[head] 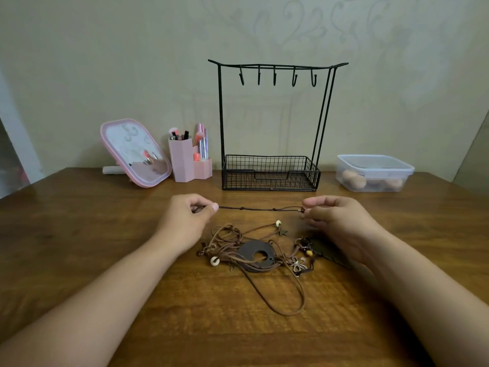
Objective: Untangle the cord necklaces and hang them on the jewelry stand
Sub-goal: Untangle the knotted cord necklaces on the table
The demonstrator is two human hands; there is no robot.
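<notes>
Both hands are up over the table [79, 234] w/ one cord [260, 208] stretched tight between them. Left hand [186, 221] pinches its end btwn thumb and curled fingers, right hand [336, 221] pinches the other end right by a small bead, fingers curled too. The cord runs pretty much level, a couple of little knots showing along it.

The rest of the necklaces sit in a tangled pile [254, 255] on the wood just below that cord, btwn the two forearms. In the pile: a dark flat ring pendant [252, 252], a few white beads, a small star charm, some silvery charm bits on the right side, and one long loop trailing toward the near edge. Right part of the pile is partly tucked under the right hand, so can't make out what's there.

Stand [272, 123] is at the back centre, well apart from the pile — black wire, five hooks on the top bar, nothing hanging on them, mesh basket at the base.

Left of it a pink holder [185, 162] w/ brushes and tubes, then a pink-framed mirror [135, 152] tilted back. Right of the stand a clear lidded tub [374, 173] w/ roundish peach things inside.

No readable writing or brand anywhere — too small/blurry.
</notes>
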